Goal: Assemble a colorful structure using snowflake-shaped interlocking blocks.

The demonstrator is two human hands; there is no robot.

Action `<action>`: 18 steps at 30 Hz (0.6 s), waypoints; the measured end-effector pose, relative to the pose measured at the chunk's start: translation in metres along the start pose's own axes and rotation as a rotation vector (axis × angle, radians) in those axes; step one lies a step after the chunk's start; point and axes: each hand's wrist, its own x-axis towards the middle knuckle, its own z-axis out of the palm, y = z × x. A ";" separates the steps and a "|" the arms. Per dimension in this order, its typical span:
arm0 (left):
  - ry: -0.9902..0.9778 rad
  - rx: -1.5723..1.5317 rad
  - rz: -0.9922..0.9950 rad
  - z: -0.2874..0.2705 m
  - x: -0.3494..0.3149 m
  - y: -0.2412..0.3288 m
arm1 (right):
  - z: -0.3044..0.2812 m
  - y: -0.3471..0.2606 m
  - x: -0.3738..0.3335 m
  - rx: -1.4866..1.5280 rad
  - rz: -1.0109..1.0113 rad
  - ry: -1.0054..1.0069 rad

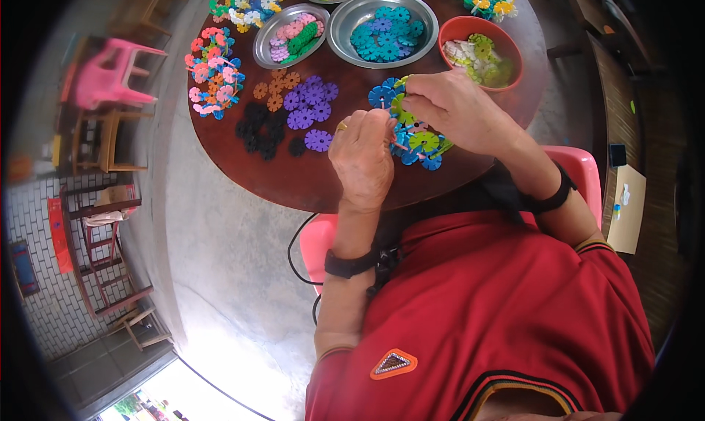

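Both hands work at a cluster of slotted flower-shaped plastic discs (424, 141) in blue, lime green and pink, joined edge to edge near the table's front. My left hand (361, 157) has its fingers pinched at the left side of this cluster, beside a blue disc; its fingertips are partly hidden. From the right, my right hand (463, 113) closes its thumb and fingers at the top, on a lime green disc. Loose purple discs (308, 102), black discs (261, 131) and orange discs (276, 91) lie on the tabletop left of my left hand.
The round brown table (286, 190) carries a metal bowl (383, 63) of teal discs, a smaller metal bowl (262, 43) and an orange-red bowl (516, 61). Finished-looking disc clusters (214, 72) stand along its left edge. A pink stool (110, 76) is on the floor.
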 end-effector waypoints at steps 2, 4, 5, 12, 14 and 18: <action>-0.004 0.003 0.013 0.000 -0.001 -0.001 | -0.001 -0.001 0.000 -0.021 -0.015 -0.005; -0.003 0.004 0.015 0.001 0.000 0.000 | -0.001 0.002 -0.001 -0.038 -0.027 -0.009; 0.002 0.008 0.016 0.001 0.000 0.001 | 0.000 0.007 0.000 -0.045 -0.080 -0.010; -0.033 0.037 0.008 -0.003 0.003 0.005 | -0.009 -0.001 0.002 0.369 0.307 -0.229; 0.014 0.059 0.024 -0.004 0.002 0.004 | -0.006 -0.003 0.001 0.324 0.256 -0.185; 0.028 0.055 0.028 -0.002 0.003 0.003 | 0.001 0.004 -0.001 0.118 0.011 -0.035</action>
